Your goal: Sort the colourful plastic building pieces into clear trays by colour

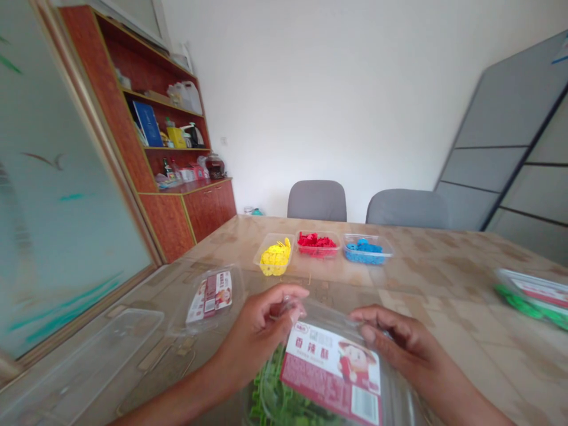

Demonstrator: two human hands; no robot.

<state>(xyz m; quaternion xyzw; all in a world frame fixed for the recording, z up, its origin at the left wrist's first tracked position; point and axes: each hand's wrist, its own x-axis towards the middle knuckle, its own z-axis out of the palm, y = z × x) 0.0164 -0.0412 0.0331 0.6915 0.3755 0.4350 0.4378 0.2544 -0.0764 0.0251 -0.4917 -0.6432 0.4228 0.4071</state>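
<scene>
My left hand (266, 319) pinches the far left edge of a clear plastic lid (331, 370) that carries a white and red label. The far right edge of the same lid is gripped by my right hand (390, 334), fingers curled over it. Under the lid sits a clear plastic container holding green plastic pieces (275, 393); the bottom of the frame cuts it off. Whether the lid is fully seated on the container, I cannot tell.
Farther back stand clear tubs of yellow pieces (275, 260), red pieces (317, 244) and blue pieces (364, 251). Left lie a labelled lid (213, 299) and a clear tray (102, 361). A labelled container with green pieces (532, 299) is right. Two grey chairs (316, 200) stand behind the table.
</scene>
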